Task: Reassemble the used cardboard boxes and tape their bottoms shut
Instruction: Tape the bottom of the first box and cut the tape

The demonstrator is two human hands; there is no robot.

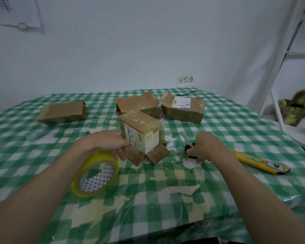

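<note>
Left hand [111, 145] curls round the yellow tape roll [96, 175], fingertips touching the nearest cardboard box [141, 132], which stands near the middle of the checked tablecloth [165, 199] with its flaps splayed underneath (one flap reads U12). Right hand [208, 148] grips the black handles of the scissors [189, 147], blades pointing away. Just beside it lies a yellow utility knife [259, 162]. Three more boxes [62, 112] lie farther back.
</note>
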